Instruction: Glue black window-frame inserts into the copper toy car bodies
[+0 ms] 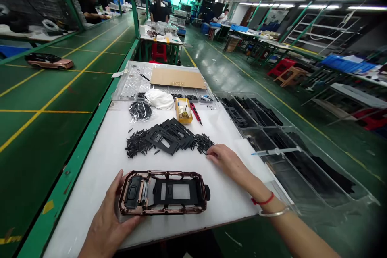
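My left hand [112, 213] is wrapped round the left end of a copper-coloured model car body [169, 211], which lies upside down on the white tabletop [87, 177]. Black panels with rectangular openings are fitted inside it. My right hand [225, 160] reaches to the right edge of a pile of small black plastic pieces [203, 142], its thumb and fingertips pinched together. Whatever lies between those fingertips is too small to make out. Left of that pile are stacked black frame panels [165, 139] and another heap of small black pieces [137, 144].
Behind the parts lie a bag of black pieces [140, 110], a white cloth [159, 99], a yellow box [184, 117] and a red utility knife [196, 113]. Divided trays [242, 129] of black parts flank the right side, a syringe [276, 151] across them. A finished-looking model car [48, 61] sits on the green conveyor [75, 100].
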The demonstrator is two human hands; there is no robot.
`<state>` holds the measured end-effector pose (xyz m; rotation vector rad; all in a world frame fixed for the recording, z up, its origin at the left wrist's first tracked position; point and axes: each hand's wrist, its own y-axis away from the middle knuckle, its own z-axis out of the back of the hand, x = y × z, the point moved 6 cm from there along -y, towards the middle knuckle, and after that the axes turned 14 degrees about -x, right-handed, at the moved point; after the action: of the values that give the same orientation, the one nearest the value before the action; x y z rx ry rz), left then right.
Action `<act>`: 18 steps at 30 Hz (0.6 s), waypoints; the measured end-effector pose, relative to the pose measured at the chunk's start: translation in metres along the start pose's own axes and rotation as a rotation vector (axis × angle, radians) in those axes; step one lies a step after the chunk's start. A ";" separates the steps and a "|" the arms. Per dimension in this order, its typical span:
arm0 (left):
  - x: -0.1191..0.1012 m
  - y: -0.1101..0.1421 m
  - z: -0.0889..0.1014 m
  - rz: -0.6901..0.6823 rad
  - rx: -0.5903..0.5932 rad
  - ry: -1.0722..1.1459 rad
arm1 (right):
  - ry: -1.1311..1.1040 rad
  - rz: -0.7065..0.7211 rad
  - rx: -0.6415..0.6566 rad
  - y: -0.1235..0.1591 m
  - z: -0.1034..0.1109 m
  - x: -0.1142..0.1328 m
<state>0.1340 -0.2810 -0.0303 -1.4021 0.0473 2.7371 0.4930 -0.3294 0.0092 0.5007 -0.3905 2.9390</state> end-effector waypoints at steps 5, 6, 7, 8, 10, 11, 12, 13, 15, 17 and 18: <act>-0.001 -0.002 -0.003 0.007 0.003 0.064 | -0.040 0.002 -0.079 -0.004 0.002 0.009; -0.001 -0.002 -0.003 0.002 0.011 0.093 | -0.068 -0.009 -0.084 -0.003 0.007 0.011; 0.000 -0.002 -0.003 -0.004 0.023 0.124 | -0.097 -0.019 -0.083 -0.002 0.012 0.015; 0.000 -0.002 -0.002 -0.008 0.034 0.151 | -0.147 -0.036 -0.068 0.000 0.017 0.020; 0.000 -0.003 0.004 -0.031 0.036 0.187 | -0.321 -0.101 0.004 0.005 0.025 0.033; -0.001 -0.003 0.010 -0.058 0.021 0.194 | -0.444 -0.145 0.061 0.008 0.026 0.043; -0.003 -0.004 0.017 -0.097 -0.003 0.191 | -0.568 -0.191 0.126 0.012 0.026 0.054; -0.007 -0.003 0.025 -0.149 -0.031 0.175 | -0.674 -0.227 0.187 0.014 0.025 0.065; -0.021 -0.002 0.039 -0.291 -0.072 0.103 | -0.768 -0.240 0.276 0.018 0.020 0.090; -0.040 0.002 0.050 -0.467 -0.098 -0.014 | -0.733 -0.169 0.308 0.018 0.011 0.112; -0.051 0.004 0.054 -0.564 -0.105 -0.074 | -0.695 -0.105 0.303 0.017 0.005 0.122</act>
<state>0.1197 -0.2846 0.0421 -1.1137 -0.4320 2.3365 0.3777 -0.3364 0.0517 1.5333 0.0289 2.6412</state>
